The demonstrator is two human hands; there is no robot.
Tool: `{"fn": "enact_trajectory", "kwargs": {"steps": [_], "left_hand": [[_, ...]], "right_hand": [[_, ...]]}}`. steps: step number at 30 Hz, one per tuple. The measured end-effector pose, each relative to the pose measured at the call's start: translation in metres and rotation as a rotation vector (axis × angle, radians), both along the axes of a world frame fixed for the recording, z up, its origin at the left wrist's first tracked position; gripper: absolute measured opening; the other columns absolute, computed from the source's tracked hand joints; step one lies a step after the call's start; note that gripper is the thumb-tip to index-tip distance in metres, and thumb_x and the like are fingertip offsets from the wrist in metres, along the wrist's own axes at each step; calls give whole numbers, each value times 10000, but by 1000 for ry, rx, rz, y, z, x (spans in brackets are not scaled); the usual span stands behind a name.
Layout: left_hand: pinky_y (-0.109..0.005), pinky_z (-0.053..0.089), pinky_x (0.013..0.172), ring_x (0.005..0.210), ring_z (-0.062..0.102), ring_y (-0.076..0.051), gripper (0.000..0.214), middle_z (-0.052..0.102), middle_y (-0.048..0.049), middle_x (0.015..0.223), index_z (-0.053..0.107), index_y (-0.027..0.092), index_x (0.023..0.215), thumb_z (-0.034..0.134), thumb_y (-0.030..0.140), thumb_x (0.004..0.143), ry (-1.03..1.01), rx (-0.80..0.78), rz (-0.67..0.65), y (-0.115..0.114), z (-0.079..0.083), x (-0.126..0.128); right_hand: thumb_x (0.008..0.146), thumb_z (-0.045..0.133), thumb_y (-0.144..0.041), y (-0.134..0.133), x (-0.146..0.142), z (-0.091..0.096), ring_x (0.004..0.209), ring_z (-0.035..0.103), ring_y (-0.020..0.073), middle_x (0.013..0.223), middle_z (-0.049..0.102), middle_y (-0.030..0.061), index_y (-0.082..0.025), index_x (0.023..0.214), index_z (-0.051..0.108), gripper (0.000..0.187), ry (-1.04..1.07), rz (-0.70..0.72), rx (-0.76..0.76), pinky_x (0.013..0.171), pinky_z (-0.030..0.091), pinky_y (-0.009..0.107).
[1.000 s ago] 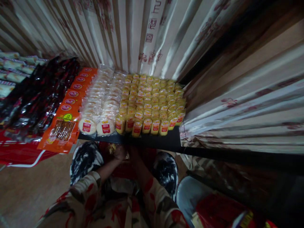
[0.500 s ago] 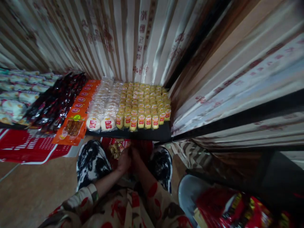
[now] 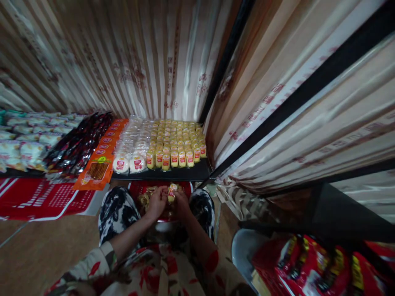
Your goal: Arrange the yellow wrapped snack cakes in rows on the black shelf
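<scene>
Between my knees, a small yellow snack cake in a printed wrapper [image 3: 172, 190] is held up over a red basket [image 3: 187, 187]. My right hand [image 3: 182, 204] grips the cake from its right side. My left hand [image 3: 157, 202] has curled fingers at the cake's left edge and seems to pinch the wrapper there. More yellow wrapped cakes [image 3: 143, 200] lie in the basket, left of my left hand. On the black shelf [image 3: 185, 174] just ahead stand rows of the same yellow cakes [image 3: 175, 142], lined up with labels facing me.
Left along the shelf lie round white packaged cakes [image 3: 137, 163], an orange snack packet [image 3: 98, 166], dark shiny packets [image 3: 78, 144] and white packets [image 3: 32, 152]. A red basket [image 3: 46, 201] sits at floor level left. A grey tub [image 3: 243, 250] with red packets stands right. Striped curtains hang behind.
My hands, dark and close together before, now show a yellow wrapped cake between them. The view has shifted, and the shelf goods appear slightly lower and further left at the right end.
</scene>
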State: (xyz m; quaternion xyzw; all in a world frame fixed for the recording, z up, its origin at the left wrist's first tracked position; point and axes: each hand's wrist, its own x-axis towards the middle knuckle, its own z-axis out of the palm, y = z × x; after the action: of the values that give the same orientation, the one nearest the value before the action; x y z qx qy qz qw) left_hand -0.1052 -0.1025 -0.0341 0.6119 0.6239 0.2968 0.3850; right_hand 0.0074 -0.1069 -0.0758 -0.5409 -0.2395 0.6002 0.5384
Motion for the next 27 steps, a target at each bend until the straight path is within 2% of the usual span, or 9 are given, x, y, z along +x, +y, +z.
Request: {"fn": "enact_trajectory", "kwargs": {"steps": [5,7,10,14,17,19,21,24,27], "left_hand": [[-350,437,911,997,569,-185,330,606,-101,1069,566,141,1071,507,177,748,-44,74,-56,14,7,7],[-326,460,870,919,596,-166,366,609,-95,1065,543,144,1115,518,217,757,-85,52,-95,18,12,11],[-271,499,719,675,603,-111,435,630,-51,960,477,161,1196,506,260,773,-118,-29,-139,24,21,17],[-224,477,632,608,567,-93,351,619,-11,822,533,149,1092,519,237,752,-98,-35,-184,36,36,27],[-220,463,633,620,552,-96,266,619,-8,790,568,148,989,537,206,731,-58,-6,-206,48,50,34],[-222,456,631,609,534,-91,256,622,-10,807,571,152,972,541,185,720,-33,19,-204,56,61,39],[-227,452,633,608,523,-88,260,621,-16,843,566,150,973,541,176,715,-19,66,-184,66,74,44],[-234,450,638,623,524,-94,255,608,-21,866,556,151,974,538,214,728,-18,188,-134,83,93,53],[-231,446,630,609,522,-92,259,597,-15,872,548,162,985,535,241,739,0,276,-104,101,109,64]], "right_hand": [[534,696,-304,-6,13,32,587,566,139,689,636,-4,-171,833,621,336,145,-31,5,570,427,245],[545,711,-306,-8,19,41,601,578,137,715,653,2,-166,866,632,359,162,-19,36,581,427,238],[574,710,-324,-8,28,53,635,602,152,739,671,12,-164,916,641,383,190,14,75,608,440,248],[632,688,-353,-3,36,64,736,627,177,833,685,24,-172,991,634,406,146,61,154,692,474,284],[652,680,-395,3,40,65,819,626,187,939,677,47,-176,1064,601,473,26,28,192,766,483,309],[691,635,-439,8,44,60,884,619,194,1017,657,75,-172,1134,553,524,-65,-83,198,805,481,322],[780,514,-460,16,50,53,990,588,196,1123,611,105,-166,1208,490,520,-202,-216,222,872,457,340],[849,375,-360,31,62,45,1172,470,194,1275,505,130,-134,1255,453,471,-575,-296,266,1014,339,370],[838,345,-252,49,71,44,1301,303,198,1402,352,135,-93,1312,391,502,-924,-235,273,1077,241,380]]}}
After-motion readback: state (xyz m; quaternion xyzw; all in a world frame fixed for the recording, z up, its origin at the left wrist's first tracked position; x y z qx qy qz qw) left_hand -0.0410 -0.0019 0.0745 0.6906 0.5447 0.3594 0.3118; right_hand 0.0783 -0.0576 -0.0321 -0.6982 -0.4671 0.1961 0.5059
